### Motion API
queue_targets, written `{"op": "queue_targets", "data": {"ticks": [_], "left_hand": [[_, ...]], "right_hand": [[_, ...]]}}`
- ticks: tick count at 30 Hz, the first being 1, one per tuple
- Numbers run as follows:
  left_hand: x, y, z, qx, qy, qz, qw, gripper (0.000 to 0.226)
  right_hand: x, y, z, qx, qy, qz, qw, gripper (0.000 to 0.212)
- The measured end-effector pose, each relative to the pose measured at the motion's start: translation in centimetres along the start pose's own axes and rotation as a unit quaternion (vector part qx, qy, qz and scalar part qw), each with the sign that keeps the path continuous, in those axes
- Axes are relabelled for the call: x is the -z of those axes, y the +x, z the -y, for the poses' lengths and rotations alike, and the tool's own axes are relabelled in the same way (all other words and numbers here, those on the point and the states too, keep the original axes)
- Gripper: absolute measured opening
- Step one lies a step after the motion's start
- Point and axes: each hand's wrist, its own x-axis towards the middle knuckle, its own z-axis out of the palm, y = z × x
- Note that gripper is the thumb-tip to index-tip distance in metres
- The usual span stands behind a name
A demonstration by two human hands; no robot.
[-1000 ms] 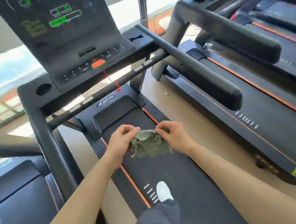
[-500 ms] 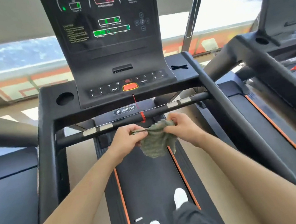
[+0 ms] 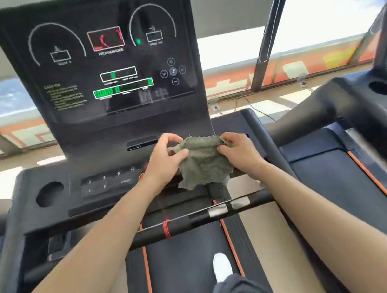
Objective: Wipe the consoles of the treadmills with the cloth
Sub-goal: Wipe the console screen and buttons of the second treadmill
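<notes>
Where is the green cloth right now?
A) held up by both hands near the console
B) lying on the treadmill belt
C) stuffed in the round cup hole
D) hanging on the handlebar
A: the left hand and the right hand each pinch a side of the cloth, just in front of the console.

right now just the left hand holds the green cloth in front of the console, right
No. In the head view both the left hand and the right hand grip the green cloth in front of the treadmill console.
</notes>
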Motion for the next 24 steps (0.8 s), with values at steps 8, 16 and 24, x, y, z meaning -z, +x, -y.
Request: {"op": "queue_targets", "data": {"ticks": [8, 16, 24], "left_hand": [[0.2, 11.7, -2.6, -0.083, 0.087, -0.096, 0.988, 0.016], [3.2, 19.1, -3.6, -0.199, 0.229, -0.236, 0.923, 0.032], [4.0, 23.9, 0.0, -0.389, 0.488, -0.245, 0.742, 0.05]], "right_hand": [[2.3, 12.5, 3.7, 0.084, 0.014, -0.107, 0.991, 0.028], [-0.2, 19.7, 7.4, 0.222, -0.071, -0.207, 0.95, 0.023], [-4.3, 21.0, 6.0, 0.285, -0.258, -0.16, 0.909, 0.034]]}}
